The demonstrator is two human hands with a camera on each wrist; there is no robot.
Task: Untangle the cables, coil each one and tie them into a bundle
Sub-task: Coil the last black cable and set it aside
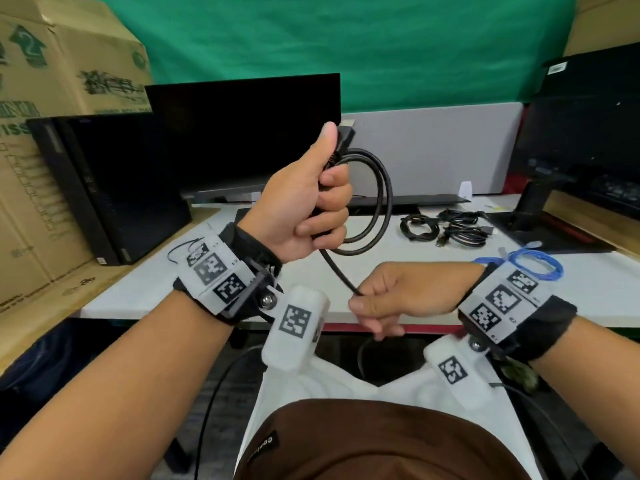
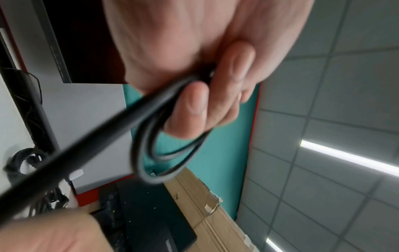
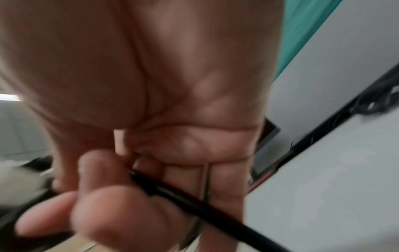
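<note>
My left hand (image 1: 318, 195) is raised above the table and grips a thick black cable (image 1: 382, 202) wound into two loops, its plug (image 1: 345, 136) sticking up beside the thumb. In the left wrist view the loops (image 2: 151, 153) hang below my curled fingers (image 2: 192, 109). The cable's free length runs down to my right hand (image 1: 377, 306), which pinches it near the table's front edge; in the right wrist view the strand (image 3: 183, 199) passes between thumb and fingers. Coiled black cables (image 1: 446, 226) and a coiled blue cable (image 1: 533, 263) lie on the white table (image 1: 156, 289).
A dark monitor (image 1: 249, 133) and a black computer case (image 1: 104, 188) stand at the back left, with cardboard boxes (image 1: 52, 81) behind. Another monitor on a stand (image 1: 581, 140) is at the right. A grey partition (image 1: 433, 150) closes the back.
</note>
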